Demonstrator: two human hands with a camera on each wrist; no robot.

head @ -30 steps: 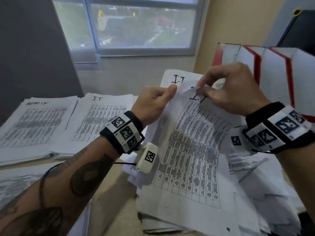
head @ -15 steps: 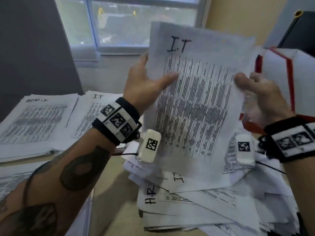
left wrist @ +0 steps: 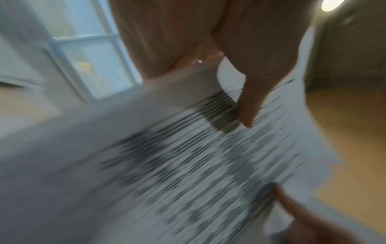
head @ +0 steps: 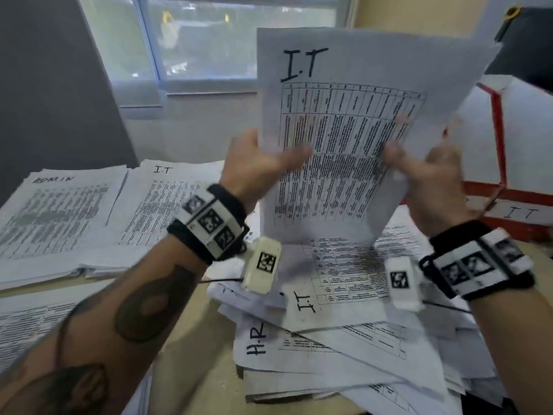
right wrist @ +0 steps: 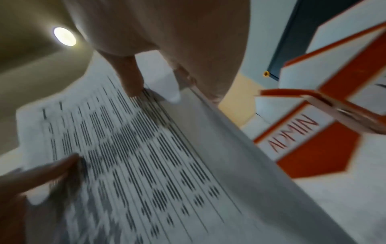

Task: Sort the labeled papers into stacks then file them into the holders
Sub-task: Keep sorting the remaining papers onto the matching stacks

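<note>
Both hands pinch I.T sheet (head: 344, 115) side edges | upright above loose pile (head: 344, 339)

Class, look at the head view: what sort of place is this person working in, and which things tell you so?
Probably an office. On the desk lie sorted stacks of printed tables headed ADMIN and I.T, and red-and-white file holders stand at the right, one labelled IT. A window is behind.
</note>
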